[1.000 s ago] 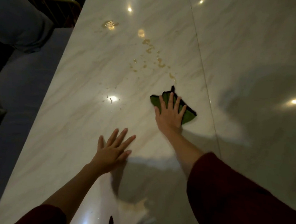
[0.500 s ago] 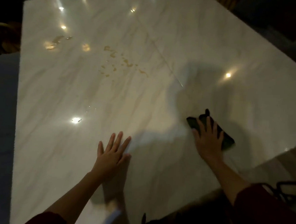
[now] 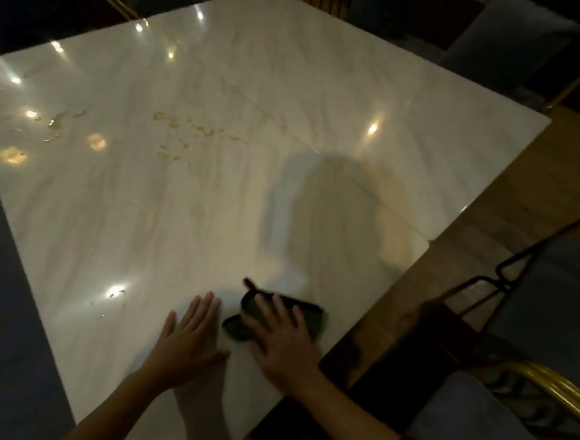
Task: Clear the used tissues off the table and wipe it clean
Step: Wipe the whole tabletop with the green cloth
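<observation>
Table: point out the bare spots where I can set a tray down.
Bare: the far right half of the table, from the seam to its edges, and the middle between the amber splatter and the hands. Crowded: the near edge, where the left hand lies flat beside the right hand pressing the cloth.

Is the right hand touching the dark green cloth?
Touching. Head view shows the right hand spread flat on the dark green cloth, pressing it onto the white marble table.

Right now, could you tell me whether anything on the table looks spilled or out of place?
Yes: yellowish splatters dot the marble table far from the cloth under the right hand, with more residue near its left edge.
</observation>
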